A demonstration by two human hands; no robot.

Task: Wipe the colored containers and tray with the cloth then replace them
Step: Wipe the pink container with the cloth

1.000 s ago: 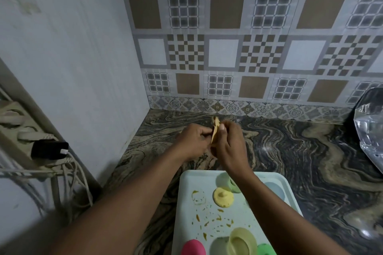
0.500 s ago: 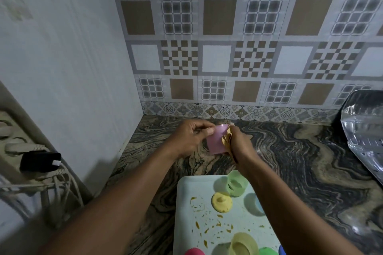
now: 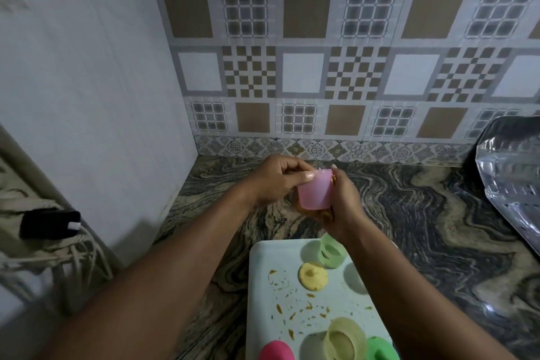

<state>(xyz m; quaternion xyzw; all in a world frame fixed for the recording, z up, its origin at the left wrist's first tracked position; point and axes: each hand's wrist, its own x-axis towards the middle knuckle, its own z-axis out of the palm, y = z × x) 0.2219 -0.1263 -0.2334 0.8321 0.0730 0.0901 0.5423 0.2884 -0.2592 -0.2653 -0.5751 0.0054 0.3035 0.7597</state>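
Above the counter, my left hand (image 3: 274, 178) grips the rim of a small pink container (image 3: 315, 193). My right hand (image 3: 342, 207) wraps its other side and bottom, with a yellowish cloth (image 3: 325, 215) bunched in the palm against it; most of the cloth is hidden. Below lies a pale tray (image 3: 260, 286) speckled with brown-yellow stains. On it stand a light green container (image 3: 331, 254), a yellow lid (image 3: 312, 275), a pale yellow container (image 3: 344, 339), a pink lid (image 3: 276, 351) and a green lid (image 3: 380, 349).
The dark marbled counter (image 3: 423, 213) runs to a patterned tile wall behind and a white side wall at left. A shiny foil-covered thing (image 3: 511, 178) sits at the right edge. At far left, a power strip with a black plug (image 3: 49, 223) and cables.
The pink container has come into view between my hands and turned, its side now facing me. My right hand with the cloth has slid down round its lower side. The view shifted slightly.
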